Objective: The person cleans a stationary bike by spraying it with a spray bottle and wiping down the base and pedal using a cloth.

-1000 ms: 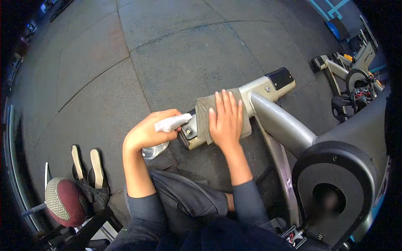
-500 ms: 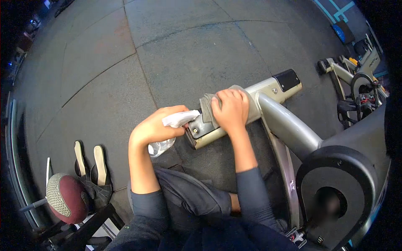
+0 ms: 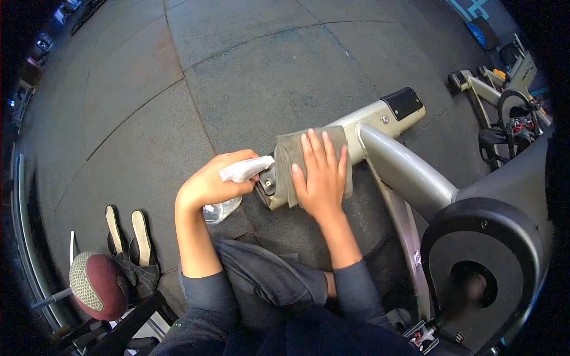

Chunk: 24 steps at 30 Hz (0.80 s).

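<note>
My left hand [image 3: 217, 181] is wrapped round the neck of a spray bottle [image 3: 222, 210] with a white trigger head [image 3: 246, 169] and a clear body, beside the left end of the exercise bike's base bar [image 3: 371, 121]. A grey-green cloth [image 3: 288, 154] lies draped over that bar. My right hand [image 3: 322, 172] rests flat on the cloth with its fingers spread, pressing it against the bar. Near the bottle, a black end cap with a bolt [image 3: 268, 183] shows at the bar's end.
The bike's frame tube [image 3: 409, 160] and round black housing [image 3: 484, 255] stand at the right. Another bike [image 3: 510, 107] is further back. At the lower left are a pair of sandals [image 3: 141, 237] and a maroon-and-beige padded piece [image 3: 107, 285].
Half a second ago my right hand was bunched on the crumpled cloth; now it is flat, further left, with the cloth spread under it. My left hand still holds the bottle.
</note>
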Available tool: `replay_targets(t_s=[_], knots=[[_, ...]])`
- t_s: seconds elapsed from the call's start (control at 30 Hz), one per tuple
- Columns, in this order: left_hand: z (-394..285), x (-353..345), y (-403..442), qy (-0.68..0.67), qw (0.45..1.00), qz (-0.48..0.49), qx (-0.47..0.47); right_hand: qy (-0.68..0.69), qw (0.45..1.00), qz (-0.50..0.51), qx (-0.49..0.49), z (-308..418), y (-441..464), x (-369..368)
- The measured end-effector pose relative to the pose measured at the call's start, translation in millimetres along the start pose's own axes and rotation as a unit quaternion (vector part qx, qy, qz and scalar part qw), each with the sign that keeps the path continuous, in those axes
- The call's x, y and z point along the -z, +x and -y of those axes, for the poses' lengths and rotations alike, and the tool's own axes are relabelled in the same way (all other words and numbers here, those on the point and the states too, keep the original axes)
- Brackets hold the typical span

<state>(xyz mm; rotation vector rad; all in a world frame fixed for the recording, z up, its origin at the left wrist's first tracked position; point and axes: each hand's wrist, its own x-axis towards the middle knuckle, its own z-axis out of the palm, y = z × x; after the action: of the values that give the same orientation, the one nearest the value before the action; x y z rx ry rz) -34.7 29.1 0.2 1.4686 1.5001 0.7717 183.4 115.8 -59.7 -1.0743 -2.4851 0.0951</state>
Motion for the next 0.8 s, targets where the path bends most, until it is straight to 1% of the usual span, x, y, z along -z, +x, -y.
replay_targets(t_s=[0.03,0.1,0.17,0.23,0.27,0.33,0.37,0.4,0.43,0.47,0.5,0.57,0.67,0.73,0.8], knots=[[-2.9,0.4,-0.8,0.001,1.000,0.001,0.001,0.001,1.000,0.000,-0.001,-3.8,13.3,-1.3],[-10.9,1.6,-1.6,-0.103,0.991,0.032,0.076,0.019,0.999,0.046,0.002,-12.2,40.9,-2.3],[-10.5,2.9,0.5,-0.083,0.993,0.047,0.072,0.014,0.998,0.063,0.001,-16.0,68.4,-1.2],[-7.3,2.5,1.3,-0.062,0.994,0.061,0.069,-0.028,0.970,0.243,-0.007,-20.1,90.9,-3.3],[-4.0,0.8,1.7,-0.066,0.994,0.060,0.058,-0.026,0.960,0.278,-0.019,-20.8,99.3,-5.6],[-5.7,0.7,3.8,-0.071,0.995,0.062,0.044,-0.028,0.957,0.285,-0.041,-16.0,103.6,-3.2],[-8.0,1.7,3.4,-0.082,0.992,0.063,0.070,-0.029,0.953,0.296,-0.058,-14.0,104.9,-1.4],[-9.7,2.4,2.8,-0.095,0.989,0.062,0.097,-0.031,0.953,0.296,-0.058,-15.7,97.7,-1.0],[-8.5,4.9,1.3,-0.095,0.989,0.056,0.096,-0.004,0.977,0.211,-0.033,-15.1,85.0,-2.0],[-7.2,5.7,0.9,-0.059,0.995,0.048,0.071,0.024,0.992,0.126,-0.008,-12.6,70.5,-4.0],[-5.6,6.5,0.2,-0.021,0.998,0.041,0.046,0.026,0.992,0.127,-0.005,-6.9,58.0,-7.0],[-2.9,6.9,-0.3,-0.023,0.998,0.038,0.046,0.046,0.999,-0.021,0.004,4.7,29.5,-8.4],[-2.2,3.8,0.0,-0.017,0.999,0.028,0.030,0.030,0.999,0.029,-0.014,27.9,-15.8,2.0],[-2.3,3.7,-1.8,-0.006,1.000,0.020,0.020,0.046,0.998,0.020,-0.024,41.0,-42.5,-3.1],[-5.1,4.5,-4.1,-0.021,0.999,0.020,0.028,0.052,0.998,0.019,-0.028,41.9,-46.7,-5.4]])
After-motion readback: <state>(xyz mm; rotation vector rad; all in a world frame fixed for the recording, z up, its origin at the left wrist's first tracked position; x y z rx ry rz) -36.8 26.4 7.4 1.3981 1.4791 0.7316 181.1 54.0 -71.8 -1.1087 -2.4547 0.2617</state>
